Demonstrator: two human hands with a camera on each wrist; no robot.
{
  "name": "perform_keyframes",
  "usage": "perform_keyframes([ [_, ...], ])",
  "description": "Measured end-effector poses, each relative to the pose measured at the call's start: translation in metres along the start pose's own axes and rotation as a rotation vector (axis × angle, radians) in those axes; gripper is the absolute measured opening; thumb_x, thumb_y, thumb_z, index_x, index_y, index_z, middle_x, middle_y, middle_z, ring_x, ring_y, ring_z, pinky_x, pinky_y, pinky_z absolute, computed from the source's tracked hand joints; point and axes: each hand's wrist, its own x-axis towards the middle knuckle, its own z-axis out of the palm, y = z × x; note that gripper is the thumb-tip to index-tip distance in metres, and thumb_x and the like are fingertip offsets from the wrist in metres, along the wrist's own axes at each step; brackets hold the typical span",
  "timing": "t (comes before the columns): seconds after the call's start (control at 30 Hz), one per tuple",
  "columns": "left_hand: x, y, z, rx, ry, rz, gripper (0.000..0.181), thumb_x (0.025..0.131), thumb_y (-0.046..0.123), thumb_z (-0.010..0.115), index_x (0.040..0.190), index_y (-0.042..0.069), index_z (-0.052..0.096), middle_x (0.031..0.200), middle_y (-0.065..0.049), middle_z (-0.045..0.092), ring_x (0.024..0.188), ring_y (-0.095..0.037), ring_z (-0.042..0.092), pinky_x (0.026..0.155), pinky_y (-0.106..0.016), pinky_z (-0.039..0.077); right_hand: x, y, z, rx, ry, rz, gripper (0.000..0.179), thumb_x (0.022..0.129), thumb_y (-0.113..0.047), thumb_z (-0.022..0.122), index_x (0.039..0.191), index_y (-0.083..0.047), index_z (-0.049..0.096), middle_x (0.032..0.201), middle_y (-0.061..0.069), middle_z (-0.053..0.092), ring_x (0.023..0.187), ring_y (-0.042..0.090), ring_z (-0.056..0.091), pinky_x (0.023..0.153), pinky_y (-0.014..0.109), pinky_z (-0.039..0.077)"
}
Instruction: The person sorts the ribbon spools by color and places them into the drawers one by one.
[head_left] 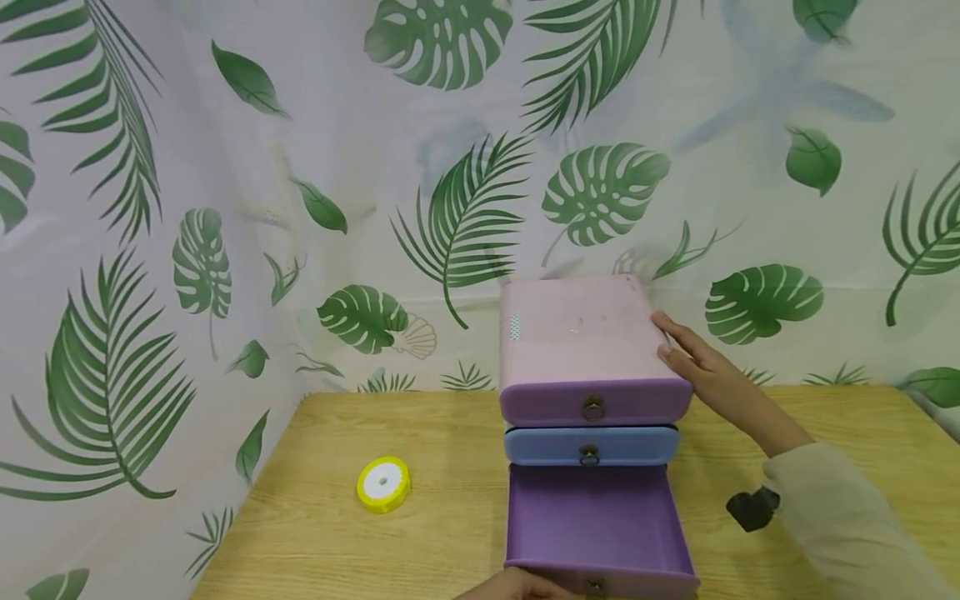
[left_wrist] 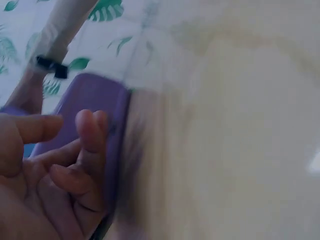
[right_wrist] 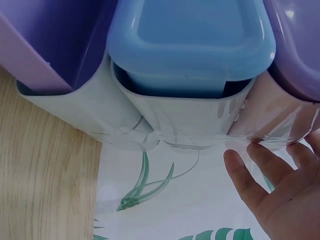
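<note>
A stack of three small drawers stands on the table, with a pink top casing (head_left: 577,329). Its top purple drawer (head_left: 547,403) and the blue drawer (head_left: 543,447) are pushed in, each with a ring pull. The bottom purple drawer (head_left: 592,508) is drawn far out, and its inside looks bare. My left hand (head_left: 521,586) is at the left of that drawer's front; in the left wrist view its bent fingers (left_wrist: 90,132) overlap the drawer front, apart from the thumb. My right hand (head_left: 701,362) rests on the right side of the pink casing, fingers spread.
A yellow ribbon roll (head_left: 383,484) with a white centre lies on the wooden table (head_left: 315,450), left of the drawers. Behind the table hangs a leaf-patterned cloth (head_left: 465,233). A black device (head_left: 753,508) sits at the right sleeve.
</note>
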Motion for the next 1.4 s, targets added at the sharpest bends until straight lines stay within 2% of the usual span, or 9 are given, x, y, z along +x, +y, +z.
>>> perform_keyframes([
  [0.1,-0.021,0.004,-0.028,0.093,-0.039,-0.008,0.034,0.1,0.02,0.051,0.115,-0.008,0.065,0.098,-0.021,0.07,0.07,0.003,0.054,0.063,-0.014,0.045,0.0,0.001,0.0,0.0,0.003,-0.003,0.062,0.105,-0.027,0.038,0.156,-0.012,0.006,0.163,0.015,-0.002,0.147,0.044,-0.002,0.108,0.07,0.012],
  [0.2,-0.042,0.008,-0.053,0.171,0.063,-0.068,0.031,0.099,0.022,0.054,0.112,-0.002,0.068,0.083,-0.006,0.067,0.066,-0.004,0.053,0.059,-0.017,0.043,0.0,0.001,-0.001,-0.004,0.009,-0.003,0.062,0.105,-0.027,0.038,0.156,-0.012,0.007,0.163,0.015,-0.001,0.147,0.044,-0.002,0.107,0.071,0.013],
  [0.3,-0.057,0.009,-0.077,0.286,0.258,-0.078,0.034,0.096,0.026,0.058,0.119,0.002,0.065,0.088,-0.001,0.066,0.074,-0.011,0.056,0.063,-0.024,0.047,-0.001,0.001,-0.003,-0.008,0.016,-0.005,0.062,0.105,-0.027,0.038,0.156,-0.013,0.007,0.163,0.016,0.0,0.147,0.045,-0.001,0.107,0.071,0.013],
  [0.53,-0.067,-0.001,-0.125,0.522,0.816,-0.115,0.075,0.081,0.041,0.075,0.14,0.003,0.048,0.127,-0.021,0.057,0.114,-0.04,0.054,0.085,-0.052,0.051,-0.001,0.002,-0.004,-0.002,0.014,0.0,0.062,0.105,-0.028,0.039,0.156,-0.014,0.006,0.163,0.014,-0.001,0.147,0.043,-0.002,0.107,0.07,0.013],
  [0.67,-0.066,-0.013,-0.142,0.669,0.986,-0.195,0.089,0.073,0.046,0.081,0.142,0.002,0.044,0.133,-0.027,0.05,0.119,-0.048,0.045,0.09,-0.061,0.043,0.0,0.002,-0.003,0.011,0.002,0.001,0.063,0.105,-0.028,0.038,0.156,-0.013,0.005,0.163,0.014,-0.002,0.147,0.041,-0.003,0.108,0.069,0.013],
  [0.9,-0.064,-0.027,-0.162,0.737,0.985,-0.3,0.109,0.065,0.052,0.084,0.144,-0.004,0.036,0.135,-0.035,0.044,0.118,-0.054,0.041,0.093,-0.065,0.037,0.001,0.001,-0.001,0.018,-0.003,-0.019,0.063,0.105,-0.026,0.038,0.156,-0.01,0.005,0.163,0.015,-0.002,0.147,0.042,-0.004,0.108,0.07,0.011],
  [1.07,-0.065,-0.031,-0.167,0.7,0.957,-0.313,0.104,0.064,0.054,0.084,0.139,-0.006,0.042,0.13,-0.034,0.046,0.112,-0.049,0.044,0.09,-0.061,0.039,0.002,0.002,-0.001,0.021,-0.002,-0.007,0.062,0.105,-0.026,0.038,0.156,-0.013,0.005,0.163,0.014,-0.002,0.147,0.042,-0.003,0.108,0.069,0.012],
  [1.13,-0.066,-0.032,-0.167,0.685,0.952,-0.311,0.1,0.065,0.053,0.084,0.137,-0.006,0.045,0.127,-0.032,0.048,0.11,-0.047,0.045,0.088,-0.059,0.04,0.002,0.003,0.0,0.02,-0.002,-0.004,0.062,0.105,-0.026,0.038,0.156,-0.014,0.005,0.163,0.014,-0.002,0.147,0.042,-0.003,0.114,0.06,0.015],
  [1.4,-0.064,-0.018,-0.153,0.488,0.894,-0.133,0.089,0.068,0.036,0.087,0.138,-0.003,0.046,0.126,-0.024,0.05,0.115,-0.039,0.045,0.09,-0.056,0.044,0.002,0.002,0.001,0.028,-0.012,0.007,0.063,0.105,-0.027,0.038,0.156,-0.013,0.004,0.163,0.014,-0.003,0.147,0.041,-0.004,0.108,0.069,0.012],
])
